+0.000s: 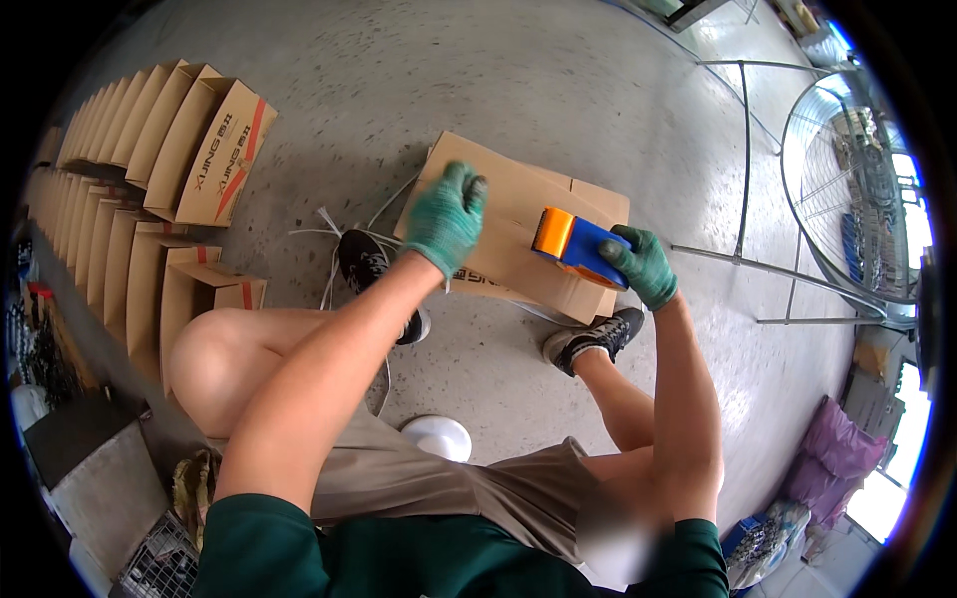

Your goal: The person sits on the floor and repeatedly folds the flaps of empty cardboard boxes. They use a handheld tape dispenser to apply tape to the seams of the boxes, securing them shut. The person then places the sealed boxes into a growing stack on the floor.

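A blue and orange tape dispenser (580, 247) is gripped in my right hand (646, 267), which wears a green glove. It hangs over the right part of a flattened cardboard box (518, 224). My left hand (446, 221), also gloved in green, is above the left side of that cardboard. Its fingers are curled and slightly blurred by motion; what they hold, if anything, cannot be made out. The cardboard lies in a small stack on the floor between my feet, its top piece turned at an angle to those beneath.
Two rows of open cardboard boxes (214, 154) stand at the left. White strapping (329, 221) trails on the floor near my left shoe. A large metal fan (847, 189) on a tubular stand is at the right. A round white object (439, 437) lies below me.
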The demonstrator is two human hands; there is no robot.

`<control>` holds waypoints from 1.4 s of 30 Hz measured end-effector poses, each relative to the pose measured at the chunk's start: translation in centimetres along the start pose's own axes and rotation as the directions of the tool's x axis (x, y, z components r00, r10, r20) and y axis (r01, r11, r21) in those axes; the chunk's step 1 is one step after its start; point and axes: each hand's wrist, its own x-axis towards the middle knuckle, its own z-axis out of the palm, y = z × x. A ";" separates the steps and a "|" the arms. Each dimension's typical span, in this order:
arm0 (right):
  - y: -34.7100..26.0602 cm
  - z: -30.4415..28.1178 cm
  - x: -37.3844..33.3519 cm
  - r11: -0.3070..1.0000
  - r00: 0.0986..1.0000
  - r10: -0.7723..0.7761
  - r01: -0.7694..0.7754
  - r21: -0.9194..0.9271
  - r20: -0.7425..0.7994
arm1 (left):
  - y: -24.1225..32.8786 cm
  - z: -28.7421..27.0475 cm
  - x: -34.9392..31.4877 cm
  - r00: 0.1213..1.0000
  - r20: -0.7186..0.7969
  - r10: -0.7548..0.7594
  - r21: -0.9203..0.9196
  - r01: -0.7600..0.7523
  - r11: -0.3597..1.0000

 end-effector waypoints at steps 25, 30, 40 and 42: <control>-3.8 0.4 0.1 0.997 0.985 0.071 -0.063 -0.053 0.158 | -4.6 -0.6 2.2 0.889 -0.397 -0.228 -0.122 0.195 0.973; -4.9 1.5 0.6 0.989 0.987 0.140 -0.134 -0.065 0.083 | -8.4 -2.1 4.3 0.873 -0.272 -0.404 -0.306 0.320 0.897; -5.6 2.8 1.6 0.974 0.981 0.187 -0.178 -0.142 0.058 | -18.3 1.9 5.7 0.930 0.123 -0.346 -0.062 0.355 0.933; -5.0 2.0 1.0 0.965 0.977 0.212 -0.204 -0.163 0.033 | -11.9 0.0 5.3 0.950 -0.225 -0.216 0.309 0.279 0.909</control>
